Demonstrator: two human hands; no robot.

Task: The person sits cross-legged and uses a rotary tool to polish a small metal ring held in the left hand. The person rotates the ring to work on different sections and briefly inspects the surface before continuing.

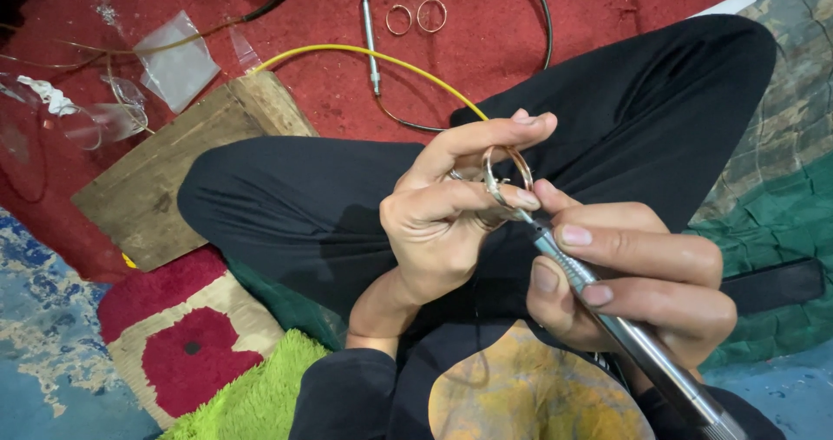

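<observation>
My left hand point(442, 214) pinches a thin metal ring point(508, 173) between thumb and fingers, held up over my crossed legs in black trousers. My right hand point(642, 284) grips a silver pen-shaped handpiece tool point(625, 327), and its fine tip touches the ring's lower edge. The tool's body runs down toward the lower right corner. Both hands are close together at the middle of the view.
On the red carpet at the top lie two loose rings point(416, 16), a second silver handpiece point(371, 45), a yellow cable point(364, 54) and clear plastic bags point(178, 58). A wooden board point(165, 180) sits at left. Green and red patterned mats point(208, 353) lie below.
</observation>
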